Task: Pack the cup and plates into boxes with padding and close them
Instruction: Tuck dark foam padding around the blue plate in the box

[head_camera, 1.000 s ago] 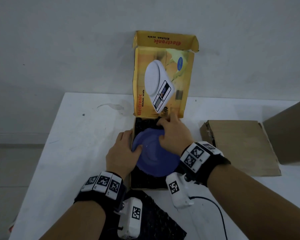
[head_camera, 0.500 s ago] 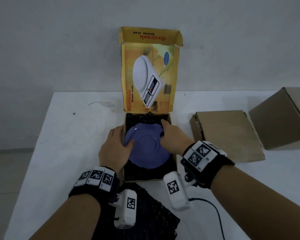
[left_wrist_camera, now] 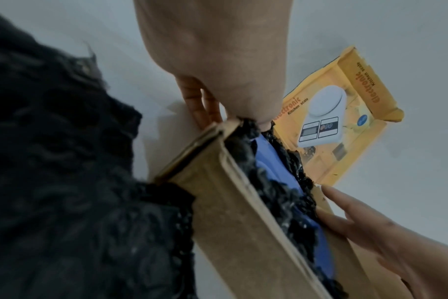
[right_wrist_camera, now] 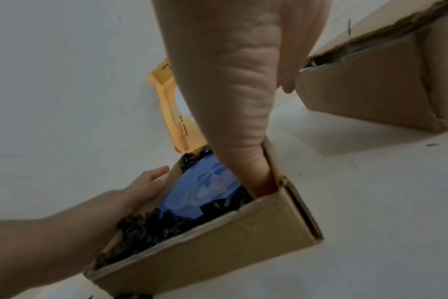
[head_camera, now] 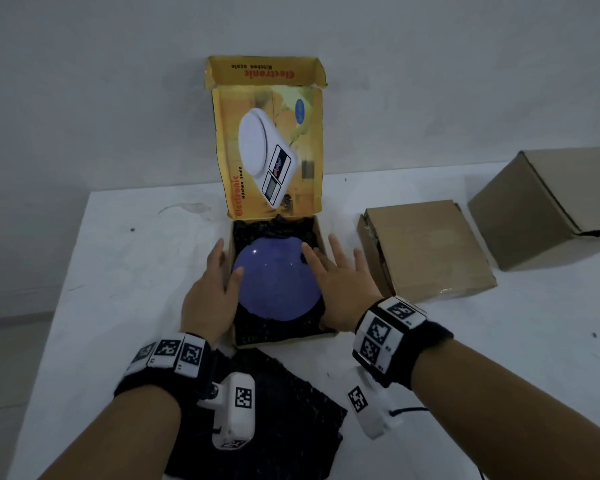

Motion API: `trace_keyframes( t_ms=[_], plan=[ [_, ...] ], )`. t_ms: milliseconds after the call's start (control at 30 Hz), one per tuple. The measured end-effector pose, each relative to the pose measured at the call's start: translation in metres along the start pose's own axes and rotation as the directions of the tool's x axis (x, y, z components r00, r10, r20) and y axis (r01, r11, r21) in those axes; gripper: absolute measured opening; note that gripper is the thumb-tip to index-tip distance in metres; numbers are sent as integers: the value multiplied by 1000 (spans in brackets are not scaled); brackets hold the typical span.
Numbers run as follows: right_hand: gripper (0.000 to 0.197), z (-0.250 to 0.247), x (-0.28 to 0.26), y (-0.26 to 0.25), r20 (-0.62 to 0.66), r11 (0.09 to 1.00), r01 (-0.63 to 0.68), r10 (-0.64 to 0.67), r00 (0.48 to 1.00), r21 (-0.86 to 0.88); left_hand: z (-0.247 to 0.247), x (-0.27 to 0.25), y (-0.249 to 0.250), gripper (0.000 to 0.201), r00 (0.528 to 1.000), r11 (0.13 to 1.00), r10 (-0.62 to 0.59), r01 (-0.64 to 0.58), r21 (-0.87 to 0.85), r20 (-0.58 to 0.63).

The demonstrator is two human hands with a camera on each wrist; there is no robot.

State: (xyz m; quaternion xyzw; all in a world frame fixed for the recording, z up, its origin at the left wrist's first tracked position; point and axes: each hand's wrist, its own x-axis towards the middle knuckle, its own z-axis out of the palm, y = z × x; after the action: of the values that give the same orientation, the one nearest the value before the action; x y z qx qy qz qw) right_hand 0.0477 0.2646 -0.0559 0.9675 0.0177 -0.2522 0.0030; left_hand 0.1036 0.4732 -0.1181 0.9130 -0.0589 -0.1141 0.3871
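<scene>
A blue plate [head_camera: 278, 278] lies flat in the open yellow kitchen-scale box [head_camera: 281, 341], on black bubble-wrap padding [head_camera: 274, 223]. The box lid [head_camera: 267, 150] stands upright against the wall. My left hand [head_camera: 227, 261] lies along the box's left wall, thumb on the plate's left rim, fingers straight outside the wall. My right hand [head_camera: 329, 261] hovers flat over the box's right wall with fingers spread, one fingertip at the plate's right rim. The left wrist view shows the plate [left_wrist_camera: 269, 159] edge-on between padding. The right wrist view shows the plate [right_wrist_camera: 202, 188] in the box [right_wrist_camera: 205, 242].
A loose black padding sheet [head_camera: 284, 403] lies on the white table [head_camera: 118, 271] in front of the box, between my forearms. A flat brown cardboard box [head_camera: 426, 251] sits just right of my right hand, and a taller one [head_camera: 548, 206] stands farther right.
My right hand has come off the plate's far rim, moved to the box's right side and spread its fingers flat. The left hand stays at the left wall.
</scene>
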Motion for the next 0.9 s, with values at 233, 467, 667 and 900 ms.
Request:
trace_keyframes(
  t_ms=[233,467,667,900],
  plan=[
    [103,4,-4,-8,81,995,21,-13,997,-98,7,-8,7,63,1000,991,-4,6,130,-13],
    [58,10,-28,-7,-249,978,153,-114,962,143,-6,-7,6,54,997,999,-36,34,31,62],
    [41,49,-68,-38,-217,888,325,-264,940,325,-17,-22,-11,45,989,998,7,2,-65,144],
    [39,71,-68,-58,-151,916,281,-246,957,286,-13,-20,-17,46,986,997,-11,23,-73,164]
  ],
)
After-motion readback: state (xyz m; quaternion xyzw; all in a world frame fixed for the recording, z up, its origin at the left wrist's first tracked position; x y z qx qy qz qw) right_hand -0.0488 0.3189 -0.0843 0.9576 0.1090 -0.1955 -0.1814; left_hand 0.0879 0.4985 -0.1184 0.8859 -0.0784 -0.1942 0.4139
